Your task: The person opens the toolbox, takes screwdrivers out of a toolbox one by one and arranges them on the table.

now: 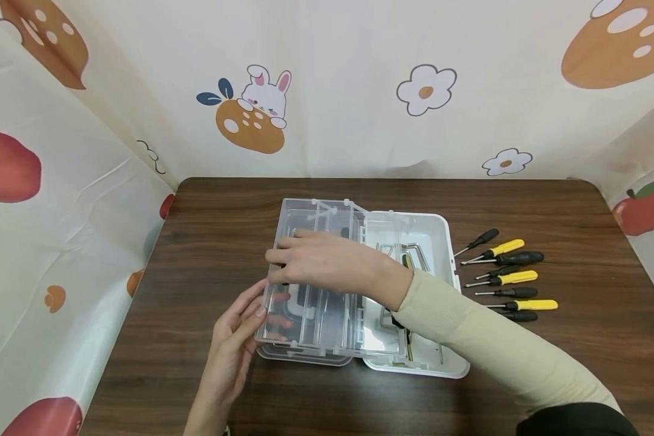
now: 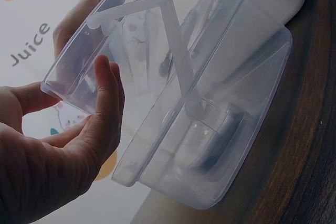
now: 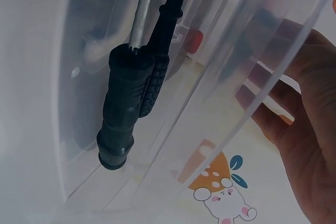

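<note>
A toolbox lies opened out, its white base (image 1: 447,357) on the right and its clear lid (image 1: 327,361) folded out left. Above the lid hangs a clear compartment tray (image 1: 327,327), joined to it by pale hinge arms (image 2: 178,51). My left hand (image 1: 234,339) holds the tray's near left corner, thumb on one side and fingers on the other. Reaching across the box, my right hand (image 1: 327,260) curls its fingers over the tray's left edge. Hex keys (image 1: 421,255) lie in the base. Two black-handled screwdrivers (image 3: 118,114) show close up in the right wrist view.
Several screwdrivers (image 1: 512,277) with black or yellow handles lie in a rough column right of the box. The dark wood table (image 1: 218,212) meets patterned cloth (image 1: 349,121) at the back and sides. My right sleeve (image 1: 479,333) crosses over the white base.
</note>
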Motion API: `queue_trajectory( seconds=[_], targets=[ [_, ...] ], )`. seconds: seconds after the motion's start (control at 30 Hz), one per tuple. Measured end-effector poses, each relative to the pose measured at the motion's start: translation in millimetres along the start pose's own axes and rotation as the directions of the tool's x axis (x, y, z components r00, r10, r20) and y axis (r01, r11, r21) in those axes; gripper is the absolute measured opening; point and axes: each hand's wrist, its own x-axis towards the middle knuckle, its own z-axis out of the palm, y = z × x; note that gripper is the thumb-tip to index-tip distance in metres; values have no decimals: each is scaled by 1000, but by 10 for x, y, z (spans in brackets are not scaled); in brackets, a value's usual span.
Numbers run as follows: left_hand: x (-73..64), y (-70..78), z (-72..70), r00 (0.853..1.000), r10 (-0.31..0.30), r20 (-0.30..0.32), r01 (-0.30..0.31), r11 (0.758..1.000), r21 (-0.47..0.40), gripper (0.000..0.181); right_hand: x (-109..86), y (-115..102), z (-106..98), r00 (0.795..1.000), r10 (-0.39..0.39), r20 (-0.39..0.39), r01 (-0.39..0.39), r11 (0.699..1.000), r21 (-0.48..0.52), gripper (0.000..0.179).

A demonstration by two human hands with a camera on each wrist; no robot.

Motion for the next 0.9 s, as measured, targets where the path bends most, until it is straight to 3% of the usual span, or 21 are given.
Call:
queue_trajectory(
  seconds=[0.2,0.37,0.6,0.9],
  targets=[
    [8,-1,4,1000,-1,4,1,1000,-2,47,-32,2,-13,1000,-13,-27,12,1000,-22,31],
    [10,-5,4,1000,7,2,-7,1000,-11,46,-117,-7,-31,997,-15,-78,18,999,37,36],
    [10,3,10,1000,-11,-25,11,1000,-2,47,-249,-61,-40,977,-42,-209,50,998,35,31],
    [9,-8,12,1000,-8,-17,8,1000,6,47,-681,-147,-89,966,47,-255,-63,996,-57,39]
  ],
)
